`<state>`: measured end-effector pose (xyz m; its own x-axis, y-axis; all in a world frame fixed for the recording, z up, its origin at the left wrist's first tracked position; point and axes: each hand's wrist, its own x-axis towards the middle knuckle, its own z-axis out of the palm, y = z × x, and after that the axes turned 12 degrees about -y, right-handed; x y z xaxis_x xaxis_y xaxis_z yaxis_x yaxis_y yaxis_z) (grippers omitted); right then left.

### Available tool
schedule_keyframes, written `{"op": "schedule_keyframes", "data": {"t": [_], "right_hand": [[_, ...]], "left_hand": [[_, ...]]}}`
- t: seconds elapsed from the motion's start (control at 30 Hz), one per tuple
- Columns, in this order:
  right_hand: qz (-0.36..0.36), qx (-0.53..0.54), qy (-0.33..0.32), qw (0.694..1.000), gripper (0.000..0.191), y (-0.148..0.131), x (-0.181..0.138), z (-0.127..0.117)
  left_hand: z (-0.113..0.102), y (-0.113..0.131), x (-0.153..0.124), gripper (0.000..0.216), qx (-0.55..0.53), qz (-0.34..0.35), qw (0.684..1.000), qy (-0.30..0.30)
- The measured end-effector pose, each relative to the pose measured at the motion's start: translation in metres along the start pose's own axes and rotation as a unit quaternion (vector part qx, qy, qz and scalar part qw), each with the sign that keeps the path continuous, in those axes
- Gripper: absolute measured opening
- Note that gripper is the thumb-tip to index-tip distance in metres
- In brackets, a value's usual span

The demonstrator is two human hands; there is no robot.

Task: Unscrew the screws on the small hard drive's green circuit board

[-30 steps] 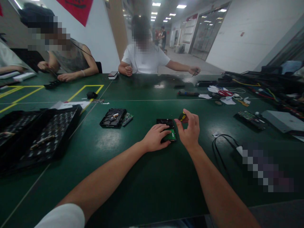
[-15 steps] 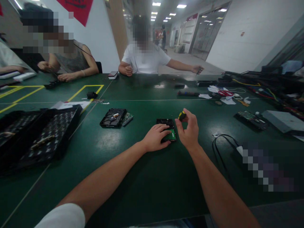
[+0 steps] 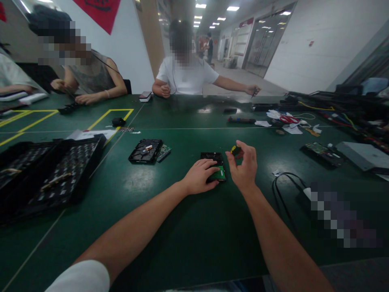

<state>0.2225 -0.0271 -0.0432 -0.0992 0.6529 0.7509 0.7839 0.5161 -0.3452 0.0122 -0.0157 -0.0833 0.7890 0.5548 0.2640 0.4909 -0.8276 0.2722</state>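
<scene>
The right hand (image 3: 243, 166) is closed on a black-and-yellow screwdriver (image 3: 234, 150), its handle pinched between the thumb and fingers; the handle tilts, and its shaft and tip cannot be made out. The left hand (image 3: 199, 176) lies palm down over a hard drive (image 3: 209, 155), fingers across the top and thumb by the near edge; whether it clamps the drive or only presses on it cannot be told. The drive rests on the green tabletop (image 3: 170, 227) between the two hands, its green circuit board (image 3: 220, 173) showing past the fingers, just beside the right hand.

Farther left sit a second hard drive (image 3: 145, 151), black, with a loose circuit board (image 3: 164, 153) at its right side. Near the table's left edge lies a large open black case (image 3: 68, 170). To the right are a black cable (image 3: 284, 198), a board-topped device (image 3: 320, 154) and a grey box (image 3: 364, 156). Across the table, a person in a white T-shirt (image 3: 185, 77) stretches one arm sideways, and a person in a grey sleeveless top (image 3: 94, 77) bends over the surface.
</scene>
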Motion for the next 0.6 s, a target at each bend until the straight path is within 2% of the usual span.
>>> {"op": "schedule_keyframes", "data": {"t": [0.17, 0.33, 0.5, 0.6], "right_hand": [[-0.003, 0.000, 0.004, 1.000, 0.047, -0.0032, 0.0013, -0.0032], [-0.019, 0.034, -0.031, 0.999, 0.052, -0.0056, 0.0000, -0.0004], [0.000, 0.007, -0.001, 1.000, 0.052, -0.0040, -0.0002, 0.0019], [-0.004, 0.009, -0.006, 1.000, 0.052, -0.0032, -0.0001, 0.0021]], "left_hand": [[0.0007, -0.0012, -0.0002, 0.050, -0.005, 0.000, 1.000, -0.002], [0.0008, -0.0010, -0.0003, 0.050, -0.002, -0.001, 1.000, -0.001], [0.0010, -0.0014, -0.0002, 0.051, -0.002, -0.001, 1.000, -0.002], [0.0014, -0.0022, -0.0001, 0.050, -0.004, 0.000, 1.000, -0.002]]}}
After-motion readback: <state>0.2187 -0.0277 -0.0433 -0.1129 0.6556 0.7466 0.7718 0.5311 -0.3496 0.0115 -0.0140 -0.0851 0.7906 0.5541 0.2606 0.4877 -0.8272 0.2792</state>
